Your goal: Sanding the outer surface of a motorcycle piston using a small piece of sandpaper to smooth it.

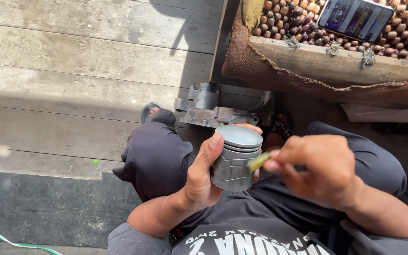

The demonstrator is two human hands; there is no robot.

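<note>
We sit over a plank floor (72, 71), grey and weathered, sunlit with a band of shadow across it; a dark mat (48, 208) lies at lower left with a thin green-and-white cord (5, 241) crossing its corner. Upper right, a wooden box (336, 61) lined with burlap (242, 56) holds brown beads (289, 19), and a phone (355, 18) rests on them, screen lit. Below the box, on the floor between our knees, stands a grey metal casting (213, 108), some engine part; we cannot tell which. Our legs in dark trousers (157, 156) frame the work, a sandalled foot (148, 112) showing just past the left knee. The piston (234, 158) is held above the lap, near the middle of the view, crown tilted up and away from us, so its long axis runs from our body out toward the casting. Our left hand (204, 174) is clamped on it: thumb laid up the near side to the crown edge, fingertips just showing round the far rim. Our right hand (322, 170) is closed in a pinch on a small yellow-green scrap (258, 162), cloth or pad, too blurred to say. The scrap touches the piston skirt on its right flank, below the ring grooves. So the piston lies directly left of the right hand, which meets it side-on, across the axis; the left hand is the nearer, already wrapped round.
</note>
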